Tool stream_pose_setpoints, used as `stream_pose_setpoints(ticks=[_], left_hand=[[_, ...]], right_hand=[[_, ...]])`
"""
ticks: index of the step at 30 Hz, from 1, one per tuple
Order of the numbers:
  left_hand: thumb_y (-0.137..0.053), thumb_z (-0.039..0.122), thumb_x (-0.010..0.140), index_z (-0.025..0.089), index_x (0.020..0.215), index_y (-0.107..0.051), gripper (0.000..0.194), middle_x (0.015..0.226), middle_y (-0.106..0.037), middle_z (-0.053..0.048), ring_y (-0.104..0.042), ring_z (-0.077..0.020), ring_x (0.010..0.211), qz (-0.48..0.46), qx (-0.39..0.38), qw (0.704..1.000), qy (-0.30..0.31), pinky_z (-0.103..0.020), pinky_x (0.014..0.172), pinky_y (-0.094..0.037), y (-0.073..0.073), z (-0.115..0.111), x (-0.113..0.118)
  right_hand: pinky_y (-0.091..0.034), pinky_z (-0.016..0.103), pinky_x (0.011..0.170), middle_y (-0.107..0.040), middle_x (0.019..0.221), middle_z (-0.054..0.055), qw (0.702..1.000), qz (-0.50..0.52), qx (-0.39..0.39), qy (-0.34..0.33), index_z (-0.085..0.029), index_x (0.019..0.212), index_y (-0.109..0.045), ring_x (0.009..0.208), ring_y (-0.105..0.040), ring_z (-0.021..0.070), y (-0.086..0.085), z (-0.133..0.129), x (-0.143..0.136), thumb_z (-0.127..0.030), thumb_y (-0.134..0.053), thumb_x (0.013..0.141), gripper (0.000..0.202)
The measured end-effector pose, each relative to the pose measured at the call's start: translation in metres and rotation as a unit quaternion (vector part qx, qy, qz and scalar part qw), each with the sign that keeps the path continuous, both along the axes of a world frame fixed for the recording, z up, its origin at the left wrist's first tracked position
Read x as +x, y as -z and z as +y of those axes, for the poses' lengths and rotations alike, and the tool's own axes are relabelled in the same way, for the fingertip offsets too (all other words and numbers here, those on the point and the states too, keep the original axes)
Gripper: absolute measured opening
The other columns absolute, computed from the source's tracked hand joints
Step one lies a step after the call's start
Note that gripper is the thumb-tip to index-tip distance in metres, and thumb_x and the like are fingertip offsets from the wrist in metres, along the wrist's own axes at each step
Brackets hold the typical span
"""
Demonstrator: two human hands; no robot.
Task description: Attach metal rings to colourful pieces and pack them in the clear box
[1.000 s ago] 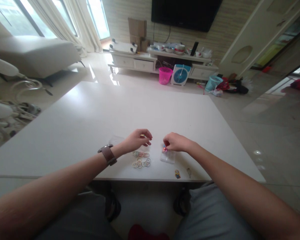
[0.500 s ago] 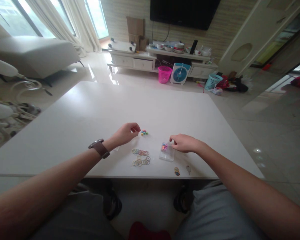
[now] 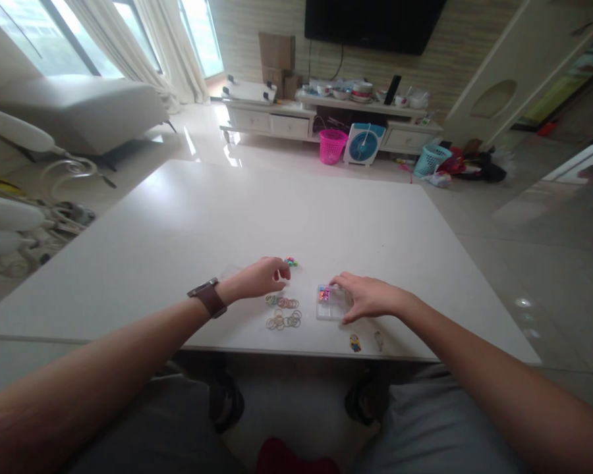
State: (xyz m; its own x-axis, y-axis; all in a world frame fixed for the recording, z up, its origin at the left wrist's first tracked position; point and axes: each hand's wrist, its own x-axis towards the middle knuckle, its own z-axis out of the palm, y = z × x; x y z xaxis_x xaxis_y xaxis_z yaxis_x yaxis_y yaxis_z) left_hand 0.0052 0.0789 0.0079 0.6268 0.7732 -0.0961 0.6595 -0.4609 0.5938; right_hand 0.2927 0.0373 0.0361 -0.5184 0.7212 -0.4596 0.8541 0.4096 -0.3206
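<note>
My right hand (image 3: 370, 294) grips a clear plastic compartment box (image 3: 330, 311), with its thumb at the near edge and its fingers at the far edge. Small bright pieces (image 3: 324, 293), mostly pink, orange and blue, lie in the box's far left compartment. To the left, my left hand (image 3: 263, 276) hovers over the table, thumb and curled fingers apart, with nothing visible between them. Just beyond its fingertips is a little pile of colourful pieces (image 3: 291, 262), partly hidden. Nearer me are a row of pastel rings (image 3: 282, 302) and a cluster of pale rings (image 3: 283, 320).
A small yellow-and-blue cartoon figure (image 3: 355, 342) and a small metallic-looking item (image 3: 378, 340) lie near the front edge of the white table (image 3: 277, 204). Behind my left wrist a clear flat piece (image 3: 230, 270) shows partly. A pink basket (image 3: 332, 146) stands on the floor beyond.
My left hand has drawn back toward me from the colourful pile, and its fingers have parted. My right hand has spread across the box, which now sits straighter. The view has shifted slightly.
</note>
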Motion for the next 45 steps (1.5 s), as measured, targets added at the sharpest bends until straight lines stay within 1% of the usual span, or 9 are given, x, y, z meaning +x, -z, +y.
stream_pose_setpoints(ticks=[3,6,11,15,18,29,35,41,45], left_hand=[[-0.058,0.02,0.073,0.018,0.085,-0.069,0.016,0.082,-0.066,-0.005,-0.061,-0.0175,0.075,-0.003,0.007,1.0,-0.004,-0.028,0.069,-0.047,0.001,0.0,0.005],[-0.057,0.019,0.075,0.018,0.086,-0.067,0.016,0.085,-0.067,-0.005,-0.06,-0.017,0.075,-0.025,0.032,0.998,-0.057,-0.029,0.069,-0.047,0.005,0.008,0.006],[-0.06,0.022,0.074,0.018,0.104,-0.065,0.03,0.099,-0.063,-0.007,-0.061,-0.0176,0.08,-0.042,0.043,0.991,-0.118,-0.031,0.073,-0.05,0.019,0.021,0.006],[-0.06,0.019,0.073,0.019,0.117,-0.065,0.043,0.114,-0.059,-0.01,-0.062,-0.0198,0.091,-0.047,0.053,0.994,-0.084,-0.034,0.088,-0.05,0.028,0.024,0.01],[-0.059,0.017,0.072,0.018,0.11,-0.069,0.039,0.112,-0.061,-0.01,-0.061,-0.0226,0.1,-0.036,0.06,0.996,-0.059,-0.036,0.096,-0.047,0.03,0.024,0.015],[-0.062,0.023,0.073,0.019,0.092,-0.07,0.021,0.092,-0.059,-0.006,-0.059,-0.0162,0.074,-0.029,0.017,0.997,-0.062,-0.029,0.071,-0.049,0.03,0.022,0.01],[-0.064,0.026,0.073,0.019,0.086,-0.068,0.015,0.091,-0.058,-0.006,-0.057,-0.0164,0.074,-0.012,0.015,0.998,-0.06,-0.029,0.07,-0.048,0.024,0.02,0.013],[-0.059,0.022,0.077,0.021,0.105,-0.069,0.029,0.094,-0.058,-0.006,-0.057,-0.0172,0.079,-0.031,0.017,0.999,-0.027,-0.029,0.074,-0.048,0.024,0.019,0.015],[-0.06,0.02,0.077,0.019,0.091,-0.072,0.019,0.091,-0.058,-0.006,-0.057,-0.0174,0.081,-0.022,0.022,1.0,0.003,-0.029,0.076,-0.047,0.025,0.02,0.017]], right_hand=[[-0.046,0.03,0.075,-0.056,0.127,0.009,1.0,-0.001,0.008,-0.002,-0.023,0.133,-0.049,0.101,-0.062,0.0264,0.004,-0.002,-0.002,-0.039,-0.081,0.059,0.082],[-0.045,0.029,0.075,-0.056,0.127,0.009,1.0,0.008,0.025,-0.002,-0.024,0.134,-0.048,0.101,-0.062,0.0257,0.007,-0.001,-0.004,-0.037,-0.079,0.063,0.079],[-0.045,0.028,0.079,-0.053,0.133,0.008,0.998,0.047,0.04,0.007,-0.026,0.141,-0.042,0.103,-0.061,0.0249,0.006,0.003,-0.004,-0.041,-0.078,0.067,0.083],[-0.045,0.028,0.077,-0.053,0.132,0.008,0.996,0.067,0.048,0.017,-0.025,0.137,-0.047,0.092,-0.062,0.0205,0.001,0.002,-0.002,-0.037,-0.074,0.071,0.072],[-0.045,0.027,0.077,-0.054,0.13,0.008,0.995,0.081,0.056,0.018,-0.025,0.133,-0.051,0.09,-0.062,0.0192,-0.003,0.0,-0.003,-0.033,-0.071,0.073,0.063],[-0.045,0.027,0.074,-0.057,0.123,0.007,0.994,0.096,0.041,0.01,-0.024,0.128,-0.055,0.089,-0.061,0.019,-0.003,0.001,-0.005,-0.03,-0.068,0.074,0.056],[-0.045,0.026,0.074,-0.059,0.122,0.007,0.994,0.101,0.037,0.013,-0.024,0.126,-0.056,0.087,-0.061,0.0184,-0.002,0.003,-0.011,-0.031,-0.068,0.074,0.054],[-0.045,0.027,0.077,-0.058,0.123,0.008,0.993,0.099,0.057,0.011,-0.023,0.126,-0.057,0.087,-0.061,0.0182,-0.001,0.003,-0.012,-0.03,-0.068,0.075,0.053],[-0.045,0.027,0.077,-0.058,0.122,0.007,0.992,0.107,0.065,0.013,-0.023,0.125,-0.057,0.086,-0.061,0.0178,0.001,0.002,-0.01,-0.029,-0.066,0.075,0.051]])
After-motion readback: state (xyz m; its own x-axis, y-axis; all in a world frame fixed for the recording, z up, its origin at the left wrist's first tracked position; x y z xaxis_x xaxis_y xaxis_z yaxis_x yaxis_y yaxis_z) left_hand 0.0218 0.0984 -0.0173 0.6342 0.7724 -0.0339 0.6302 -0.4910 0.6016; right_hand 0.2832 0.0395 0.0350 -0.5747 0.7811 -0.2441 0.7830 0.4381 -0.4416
